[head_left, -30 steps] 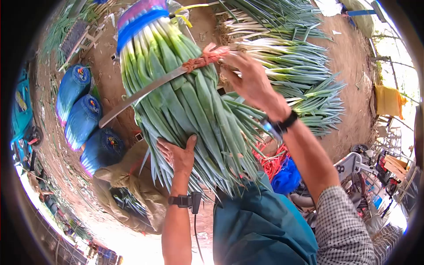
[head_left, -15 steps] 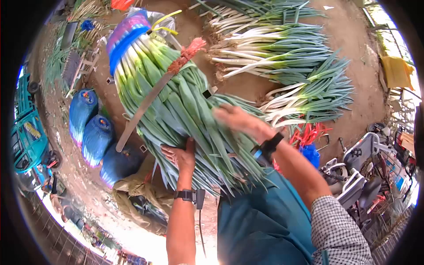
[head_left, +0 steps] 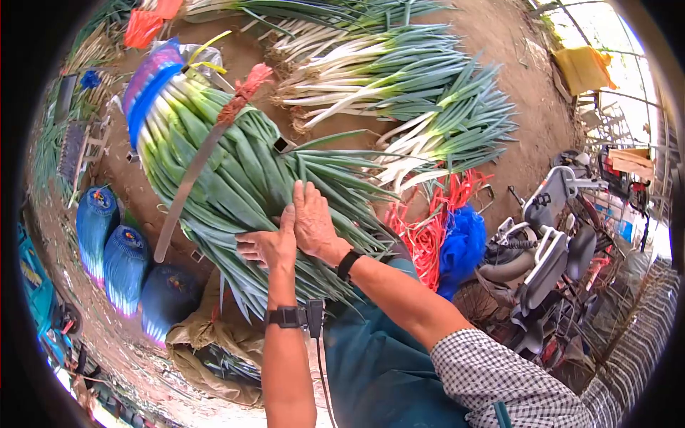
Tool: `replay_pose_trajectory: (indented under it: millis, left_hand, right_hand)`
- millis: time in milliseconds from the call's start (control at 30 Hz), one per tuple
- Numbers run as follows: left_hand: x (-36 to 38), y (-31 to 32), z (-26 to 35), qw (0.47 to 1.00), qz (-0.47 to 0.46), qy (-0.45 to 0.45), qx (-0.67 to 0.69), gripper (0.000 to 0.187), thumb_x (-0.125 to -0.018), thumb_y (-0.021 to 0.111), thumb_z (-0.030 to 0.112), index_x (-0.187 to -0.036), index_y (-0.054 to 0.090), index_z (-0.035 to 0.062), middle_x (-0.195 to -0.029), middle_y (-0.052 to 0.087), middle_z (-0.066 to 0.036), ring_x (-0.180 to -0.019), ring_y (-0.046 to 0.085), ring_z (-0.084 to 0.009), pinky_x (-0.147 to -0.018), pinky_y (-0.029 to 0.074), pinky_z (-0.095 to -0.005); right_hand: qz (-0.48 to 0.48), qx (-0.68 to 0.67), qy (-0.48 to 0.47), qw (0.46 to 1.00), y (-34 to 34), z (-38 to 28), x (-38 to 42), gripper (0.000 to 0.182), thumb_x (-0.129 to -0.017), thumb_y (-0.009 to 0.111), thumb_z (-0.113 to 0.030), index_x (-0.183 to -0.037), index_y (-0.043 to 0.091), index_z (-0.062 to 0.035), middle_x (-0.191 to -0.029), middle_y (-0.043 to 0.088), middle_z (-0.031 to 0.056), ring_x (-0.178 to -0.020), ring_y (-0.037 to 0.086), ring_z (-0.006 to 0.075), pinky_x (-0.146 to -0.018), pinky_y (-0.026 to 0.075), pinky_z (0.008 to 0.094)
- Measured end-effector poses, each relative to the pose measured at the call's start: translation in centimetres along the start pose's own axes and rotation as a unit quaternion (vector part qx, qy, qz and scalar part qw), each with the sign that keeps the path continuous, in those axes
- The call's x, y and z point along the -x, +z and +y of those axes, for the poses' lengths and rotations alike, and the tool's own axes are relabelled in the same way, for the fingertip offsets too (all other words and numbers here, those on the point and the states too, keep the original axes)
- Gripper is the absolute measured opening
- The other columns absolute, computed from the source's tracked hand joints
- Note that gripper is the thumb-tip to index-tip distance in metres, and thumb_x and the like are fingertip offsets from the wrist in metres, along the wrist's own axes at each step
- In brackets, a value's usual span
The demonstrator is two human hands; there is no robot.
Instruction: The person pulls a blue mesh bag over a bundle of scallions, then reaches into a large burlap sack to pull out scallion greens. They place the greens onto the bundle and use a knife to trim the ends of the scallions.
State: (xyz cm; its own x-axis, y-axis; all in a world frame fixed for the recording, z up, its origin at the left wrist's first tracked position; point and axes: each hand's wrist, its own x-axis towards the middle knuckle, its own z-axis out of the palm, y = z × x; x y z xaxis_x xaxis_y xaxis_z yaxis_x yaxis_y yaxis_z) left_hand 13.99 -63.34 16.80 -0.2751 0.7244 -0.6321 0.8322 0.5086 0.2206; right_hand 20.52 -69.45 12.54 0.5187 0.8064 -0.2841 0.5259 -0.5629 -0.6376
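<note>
A big bundle of green onions (head_left: 221,157) lies in front of me, its white end wrapped in a blue-and-purple net sleeve (head_left: 153,82). Across the leaves runs a long flat grey strip (head_left: 185,189) with a red wrapped end (head_left: 246,89). My left hand (head_left: 270,244) rests on the green tops with its fingers spread. Right beside it, my right hand (head_left: 314,220) lies flat on the leaves, fingers stretched out toward the far side. The two hands nearly touch or overlap at the thumb. Neither hand grips anything visible.
Loose green onions (head_left: 385,71) lie in rows on the dirt floor. Blue-netted bundles (head_left: 128,257) stand at left, near a brown sack (head_left: 214,324). Red plastic strips (head_left: 417,242) and blue netting (head_left: 462,246) hang at right, beside an electric bike (head_left: 546,257).
My right hand has moved left and down onto the leaves beside my left hand, which stays on the bundle. The whole view has shifted, with the scene sliding left.
</note>
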Motion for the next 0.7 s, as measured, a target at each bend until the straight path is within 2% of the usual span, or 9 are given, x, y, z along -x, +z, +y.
replay_pose_trajectory:
  millis: [167,233,333,367,467,533,600,667,700]
  left_hand:
    - [-0.5,1.2,1.0,0.998,0.009,-0.048,-0.046,0.163,-0.051,0.086,0.072,-0.150,-0.015,-0.0095,-0.158,-0.009,-0.036,-0.149,-0.007,-0.0472,-0.115,0.013,-0.0662]
    - [-0.9,2.1,0.9,0.995,0.022,-0.065,-0.069,0.164,-0.050,0.087,0.071,-0.150,-0.016,-0.0075,-0.158,-0.009,-0.035,-0.150,-0.006,-0.0459,-0.114,0.014,-0.0670]
    - [-1.4,3.5,0.9,0.990,0.065,-0.079,-0.097,0.163,-0.051,0.087,0.070,-0.150,-0.016,-0.0071,-0.159,-0.009,-0.035,-0.150,-0.005,-0.0461,-0.114,0.014,-0.0672]
    - [-1.3,3.8,1.0,0.989,0.075,-0.079,-0.102,0.162,-0.051,0.087,0.069,-0.150,-0.016,-0.0069,-0.159,-0.009,-0.034,-0.150,-0.004,-0.0463,-0.113,0.015,-0.0670]
    - [-1.5,4.3,0.9,0.986,0.094,-0.079,-0.114,0.162,-0.051,0.087,0.069,-0.151,-0.016,-0.0073,-0.157,-0.006,-0.038,-0.149,-0.001,-0.0490,-0.114,0.015,-0.0658]
    - [-1.4,4.3,1.3,0.985,0.092,-0.086,-0.114,0.161,-0.052,0.087,0.067,-0.151,-0.016,-0.0068,-0.158,-0.007,-0.036,-0.150,-0.003,-0.0475,-0.115,0.015,-0.0647]
    - [-1.3,4.5,1.3,0.985,0.093,-0.089,-0.115,0.160,-0.054,0.088,0.065,-0.151,-0.017,-0.0064,-0.159,-0.008,-0.035,-0.150,-0.003,-0.0467,-0.116,0.014,-0.0637]
    - [-1.5,4.9,1.0,0.984,0.106,-0.089,-0.113,0.159,-0.054,0.088,0.064,-0.151,-0.017,-0.0060,-0.159,-0.008,-0.035,-0.150,-0.003,-0.0466,-0.117,0.013,-0.0627]
    - [-1.4,4.9,0.8,0.984,0.113,-0.075,-0.114,0.158,-0.055,0.089,0.062,-0.151,-0.017,-0.0060,-0.158,-0.008,-0.035,-0.150,-0.003,-0.0467,-0.117,0.013,-0.0621]
  right_hand:
    - [0.031,-0.005,-0.054,0.998,1.2,1.1,3.1,0.065,-0.093,0.052,-0.017,-0.144,0.026,0.0128,-0.144,0.031,0.0404,-0.135,0.033,0.0532,-0.114,0.027,0.0555]
    - [0.015,-0.036,-0.054,0.998,0.3,1.2,4.1,0.063,-0.090,0.055,-0.013,-0.143,0.031,0.0122,-0.147,0.029,0.0397,-0.138,0.030,0.0533,-0.116,0.025,0.0556]
    - [-0.056,-0.066,-0.051,0.995,-2.4,1.1,4.7,0.068,-0.087,0.058,-0.011,-0.144,0.029,0.0109,-0.147,0.028,0.0397,-0.138,0.030,0.0532,-0.116,0.025,0.0562]
    - [-0.036,-0.056,-0.073,0.995,-3.3,1.3,4.8,0.054,-0.085,0.061,-0.011,-0.132,0.044,0.0101,-0.141,0.037,0.0379,-0.133,0.037,0.0530,-0.111,0.032,0.0550]
    - [-0.121,-0.075,-0.133,0.981,-8.2,3.3,3.4,0.035,-0.081,0.068,-0.012,-0.112,0.059,0.0002,-0.112,0.059,0.0260,-0.106,0.059,0.0434,-0.092,0.050,0.0476]
    - [-0.267,-0.063,-0.065,0.959,-13.1,5.1,-0.6,0.012,-0.083,0.070,-0.015,-0.089,0.063,-0.0072,-0.079,0.062,0.0135,-0.075,0.064,0.0353,-0.065,0.053,0.0419]
    - [-0.038,-0.103,-0.097,0.989,-15.6,7.0,-5.9,0.010,-0.088,0.066,-0.017,-0.083,0.063,-0.0093,-0.066,0.058,0.0109,-0.061,0.061,0.0341,-0.053,0.049,0.0408]
    - [0.029,-0.026,-0.123,0.992,-15.5,10.0,-13.0,0.017,-0.091,0.064,-0.023,-0.088,0.065,-0.0069,-0.072,0.062,0.0142,-0.068,0.063,0.0362,-0.059,0.051,0.0431]
    - [-0.006,-0.009,-0.119,0.993,-14.7,11.3,-16.4,0.023,-0.092,0.062,-0.028,-0.091,0.067,-0.0060,-0.076,0.064,0.0163,-0.071,0.063,0.0378,-0.063,0.051,0.0451]
